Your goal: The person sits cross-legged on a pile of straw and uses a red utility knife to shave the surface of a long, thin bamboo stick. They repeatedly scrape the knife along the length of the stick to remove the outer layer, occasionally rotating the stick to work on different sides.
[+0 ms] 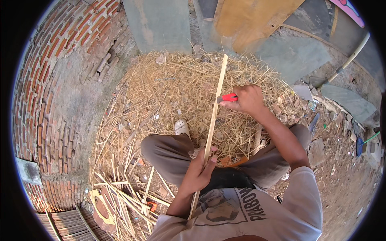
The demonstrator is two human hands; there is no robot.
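Observation:
A long pale strip of wood or bamboo (pixel 214 108) runs slantwise from beside my waist up over the pile of shavings. Around its lower part my left hand (pixel 200 169) is closed, with the thumb along one side. My right hand (pixel 248 98) grips a red utility knife (pixel 229 97) farther up. The knife's grey front end meets the strip's right edge; the blade itself is too small to make out.
Curly shavings (pixel 173 86) are heaped before my crossed legs. Loose strips (pixel 124 201) lie at lower left near an orange-and-black object (pixel 152 206). A brick wall (pixel 48 108) stands left; grey sheets (pixel 161 26) and a tan board (pixel 249 22) lie at the far side.

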